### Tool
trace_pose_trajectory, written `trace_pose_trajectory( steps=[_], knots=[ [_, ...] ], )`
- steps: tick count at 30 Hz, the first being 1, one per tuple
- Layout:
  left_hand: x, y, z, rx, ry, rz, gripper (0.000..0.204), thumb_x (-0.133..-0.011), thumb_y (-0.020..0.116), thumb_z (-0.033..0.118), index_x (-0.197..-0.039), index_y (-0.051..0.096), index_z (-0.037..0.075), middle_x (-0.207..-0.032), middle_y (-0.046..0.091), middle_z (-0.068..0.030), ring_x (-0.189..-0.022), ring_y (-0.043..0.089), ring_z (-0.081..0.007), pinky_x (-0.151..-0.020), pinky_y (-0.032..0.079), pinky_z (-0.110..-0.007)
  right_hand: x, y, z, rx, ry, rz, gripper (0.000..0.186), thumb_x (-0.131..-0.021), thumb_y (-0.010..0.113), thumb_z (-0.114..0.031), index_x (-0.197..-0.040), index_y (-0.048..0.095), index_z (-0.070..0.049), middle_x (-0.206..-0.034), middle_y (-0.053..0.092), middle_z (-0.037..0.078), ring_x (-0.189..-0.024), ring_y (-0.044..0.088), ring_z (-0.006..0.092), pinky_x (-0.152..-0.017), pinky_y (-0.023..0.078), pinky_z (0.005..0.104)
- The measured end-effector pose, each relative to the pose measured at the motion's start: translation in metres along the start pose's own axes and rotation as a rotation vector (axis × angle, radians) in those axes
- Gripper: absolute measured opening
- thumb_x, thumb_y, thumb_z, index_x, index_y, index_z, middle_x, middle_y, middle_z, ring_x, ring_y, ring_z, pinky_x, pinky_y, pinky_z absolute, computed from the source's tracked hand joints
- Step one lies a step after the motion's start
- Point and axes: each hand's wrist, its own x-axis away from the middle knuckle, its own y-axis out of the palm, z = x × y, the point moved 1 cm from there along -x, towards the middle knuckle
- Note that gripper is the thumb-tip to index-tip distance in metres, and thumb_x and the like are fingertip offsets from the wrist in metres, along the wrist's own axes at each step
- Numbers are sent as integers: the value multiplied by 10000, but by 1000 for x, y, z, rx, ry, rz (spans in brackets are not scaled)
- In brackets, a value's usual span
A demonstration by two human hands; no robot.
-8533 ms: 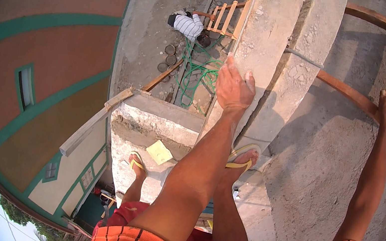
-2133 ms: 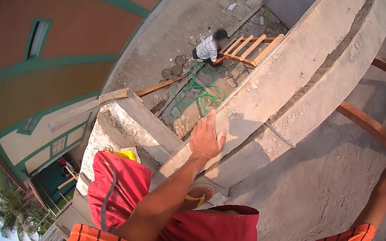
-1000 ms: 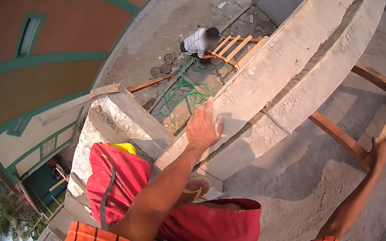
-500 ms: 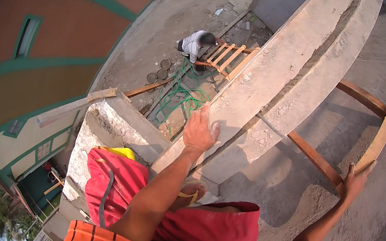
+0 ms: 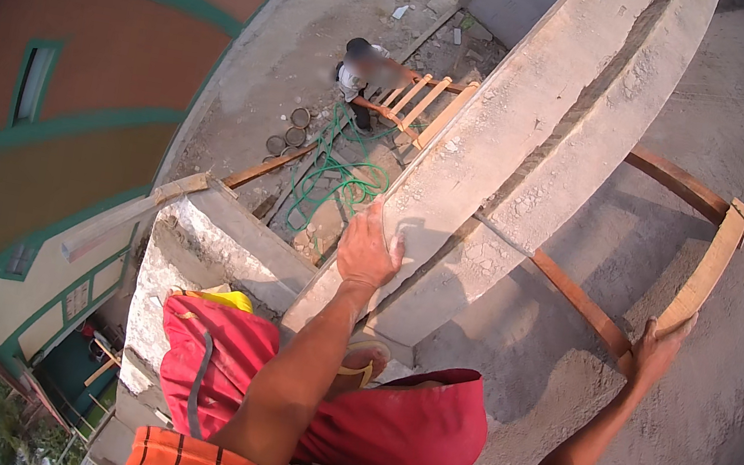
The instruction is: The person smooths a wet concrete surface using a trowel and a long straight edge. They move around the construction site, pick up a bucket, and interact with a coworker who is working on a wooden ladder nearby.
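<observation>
The left hand (image 5: pixel 366 251) lies palm down, fingers (image 5: pixel 370 220) pointing forward and thumb (image 5: pixel 397 250) spread off to the right, its forearm (image 5: pixel 304 353) stretched out ahead. The right arm (image 5: pixel 588 432) reaches well out to the side (much wider than the left), and the right hand (image 5: pixel 660 351) is curled in a grip.

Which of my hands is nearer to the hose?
Left. Your left hand lies on the concrete beam, by the edge facing the hose; your right hand holds the wooden frame beyond the beam.
</observation>
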Motion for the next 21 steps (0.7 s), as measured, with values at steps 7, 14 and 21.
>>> trace_pose_trajectory(
  steps=[7,14,21],
  knots=[
    [0,4,16,44,61,105,718,-786,603,261,-1397,331,0,-1227,509,-226,-1085,496,-391,-924,412,-462,-13,-18,-21,-69,109,-109,872,-812,675,-209,-1509,156,-143,-1362,465,236,-1203,495,425,-981,432,489],
    [-3,6,19,44,106,132,709,-798,599,276,-1396,335,1,-1220,509,-231,-1084,496,-394,-930,412,-463,24,-43,-33,-107,-134,147,757,-853,644,-222,-1480,246,-76,-1389,424,225,-1279,430,369,-999,412,496],
    [-3,-1,1,63,64,17,745,-801,619,347,-1393,337,-7,-1147,521,-190,-1047,514,-336,-914,428,-415,271,-195,-89,-909,-913,-724,566,-622,830,-377,-1065,658,-70,-946,680,143,-899,664,281,-816,461,364]
  ],
)
